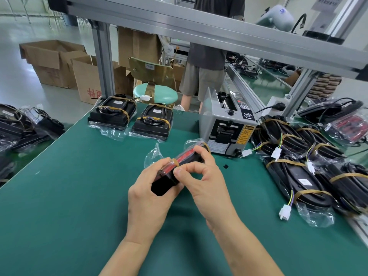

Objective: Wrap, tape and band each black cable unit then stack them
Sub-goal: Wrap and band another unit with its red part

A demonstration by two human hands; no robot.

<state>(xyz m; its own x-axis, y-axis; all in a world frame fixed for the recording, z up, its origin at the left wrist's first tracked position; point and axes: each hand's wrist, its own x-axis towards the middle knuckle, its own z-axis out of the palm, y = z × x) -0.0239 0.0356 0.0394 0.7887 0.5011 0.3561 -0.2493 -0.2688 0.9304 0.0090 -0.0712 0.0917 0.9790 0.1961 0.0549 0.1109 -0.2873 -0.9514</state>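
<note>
Both hands hold one black boxy cable unit with a red strip (pixel 175 172), sheathed in crinkly clear plastic, above the green tabletop (pixel 79 196). The left hand (pixel 148 198) clasps its lower end; the right hand (pixel 205 182) pinches a tan rubber band (pixel 176 162) around it.

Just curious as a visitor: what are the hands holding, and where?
A black cable unit in clear plastic wrap: left hand grips its near end, right hand pinches the tan rubber band around its middle.

Grey tape dispenser (pixel 227 128) on green mat (pixel 79 186), teal stool (pixel 155 95), perhaps three cardboard boxes (pixel 57 62) beyond.
</note>
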